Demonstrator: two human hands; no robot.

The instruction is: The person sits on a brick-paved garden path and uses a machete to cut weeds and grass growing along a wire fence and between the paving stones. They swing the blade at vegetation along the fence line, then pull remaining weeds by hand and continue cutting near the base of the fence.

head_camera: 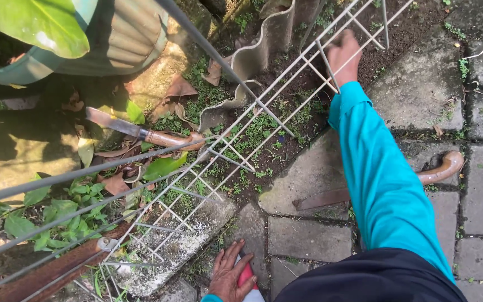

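1. You are reaching your right hand [343,56] out over the white wire rack [264,120], and its fingers are curling closed around one of the rack's wires near the far end.
2. Your left hand [229,274] is pressing down near the bottom edge of the view, fingers spread open over a red and white object [247,277] that I cannot identify.
3. The rack is lying tilted across the soil and weeds, running from the corrugated sheet [264,42] down to a concrete slab [169,246].
4. A knife with a wooden handle [141,131] is lying on dry leaves left of the rack.
5. A second blade with a curved wooden handle [437,170] is lying on the paving stones [308,237], partly hidden under your blue sleeve [381,179].
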